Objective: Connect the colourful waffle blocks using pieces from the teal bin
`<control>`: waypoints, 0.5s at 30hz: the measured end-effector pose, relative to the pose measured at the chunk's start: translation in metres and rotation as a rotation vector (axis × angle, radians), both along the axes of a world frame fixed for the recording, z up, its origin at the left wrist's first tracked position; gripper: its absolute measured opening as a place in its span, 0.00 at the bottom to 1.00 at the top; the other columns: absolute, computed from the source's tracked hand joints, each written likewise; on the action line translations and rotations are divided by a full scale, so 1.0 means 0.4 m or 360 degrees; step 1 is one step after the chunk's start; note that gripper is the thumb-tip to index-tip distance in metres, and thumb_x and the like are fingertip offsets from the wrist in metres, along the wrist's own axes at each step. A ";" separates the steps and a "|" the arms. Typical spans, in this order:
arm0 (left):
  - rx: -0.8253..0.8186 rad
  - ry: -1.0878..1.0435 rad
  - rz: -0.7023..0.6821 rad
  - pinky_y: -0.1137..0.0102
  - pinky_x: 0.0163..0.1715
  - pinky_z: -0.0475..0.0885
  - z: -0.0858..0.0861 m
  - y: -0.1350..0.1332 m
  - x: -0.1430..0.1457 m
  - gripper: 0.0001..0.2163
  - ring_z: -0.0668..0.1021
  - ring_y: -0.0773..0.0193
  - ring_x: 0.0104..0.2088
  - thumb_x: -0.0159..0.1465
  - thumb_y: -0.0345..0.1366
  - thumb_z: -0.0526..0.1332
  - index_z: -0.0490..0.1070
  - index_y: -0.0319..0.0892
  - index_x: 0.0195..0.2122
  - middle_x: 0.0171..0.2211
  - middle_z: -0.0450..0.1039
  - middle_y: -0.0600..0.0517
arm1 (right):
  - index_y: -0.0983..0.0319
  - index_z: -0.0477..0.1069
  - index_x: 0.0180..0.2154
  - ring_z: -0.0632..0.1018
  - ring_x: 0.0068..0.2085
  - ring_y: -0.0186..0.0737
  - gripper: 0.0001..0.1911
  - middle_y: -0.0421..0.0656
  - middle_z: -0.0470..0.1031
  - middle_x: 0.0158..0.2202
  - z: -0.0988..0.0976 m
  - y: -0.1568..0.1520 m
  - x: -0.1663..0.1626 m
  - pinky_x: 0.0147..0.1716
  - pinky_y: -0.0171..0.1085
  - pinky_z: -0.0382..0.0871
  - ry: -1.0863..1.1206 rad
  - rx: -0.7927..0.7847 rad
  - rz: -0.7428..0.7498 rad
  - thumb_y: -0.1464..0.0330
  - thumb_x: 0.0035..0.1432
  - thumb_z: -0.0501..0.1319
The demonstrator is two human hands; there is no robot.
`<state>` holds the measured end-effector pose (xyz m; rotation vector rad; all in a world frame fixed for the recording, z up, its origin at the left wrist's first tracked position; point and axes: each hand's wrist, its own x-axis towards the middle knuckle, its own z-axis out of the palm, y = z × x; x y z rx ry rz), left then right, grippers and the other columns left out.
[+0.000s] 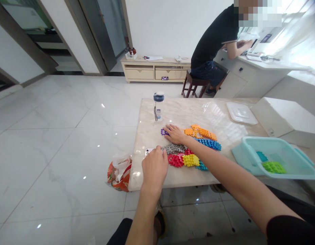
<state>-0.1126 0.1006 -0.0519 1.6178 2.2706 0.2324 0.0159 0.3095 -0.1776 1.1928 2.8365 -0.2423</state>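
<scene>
My right hand (175, 134) reaches across the table with its fingers stretched out, resting on a purple toothed plastic building block (163, 131). My left hand (154, 166) is closed near the table's front left; its fingertips are hidden, so what it grips cannot be made out. Just behind it shows part of a white phone-like object (147, 151). Beside the hands lie rows of interlocking blocks: orange (207, 133), blue (210, 143), grey (174, 148), red (176, 160), yellow (190, 160) and teal (202, 166). My right forearm covers part of them.
A clear bottle with a blue lid (159, 98) stands at the table's back left. To the right are a teal bin (244, 160) holding green and blue blocks, a white lid (241, 113) and a white box (287, 117). An orange bag (119, 173) sits beside the table. Another person (215, 37) sits beyond.
</scene>
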 end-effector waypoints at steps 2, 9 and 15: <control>-0.0019 0.0006 0.0000 0.64 0.44 0.74 -0.002 -0.004 -0.002 0.16 0.85 0.50 0.48 0.78 0.43 0.51 0.76 0.46 0.54 0.49 0.84 0.42 | 0.61 0.55 0.78 0.58 0.78 0.56 0.33 0.54 0.54 0.79 -0.001 0.000 0.013 0.76 0.53 0.53 -0.0005 -0.0021 0.0011 0.56 0.79 0.49; -0.0033 0.0044 -0.0034 0.63 0.43 0.73 -0.010 -0.004 0.002 0.16 0.85 0.50 0.48 0.78 0.43 0.51 0.76 0.45 0.55 0.48 0.84 0.42 | 0.59 0.56 0.77 0.60 0.77 0.58 0.33 0.50 0.56 0.78 0.024 -0.002 0.023 0.75 0.58 0.56 0.0051 -0.0246 0.0105 0.55 0.78 0.51; 0.0040 0.0146 -0.0096 0.64 0.44 0.74 0.004 0.001 0.031 0.15 0.85 0.51 0.47 0.78 0.43 0.52 0.76 0.45 0.54 0.47 0.85 0.42 | 0.66 0.54 0.77 0.62 0.76 0.55 0.37 0.55 0.58 0.77 0.148 -0.048 0.072 0.76 0.54 0.55 0.0307 -0.0125 0.0152 0.58 0.76 0.56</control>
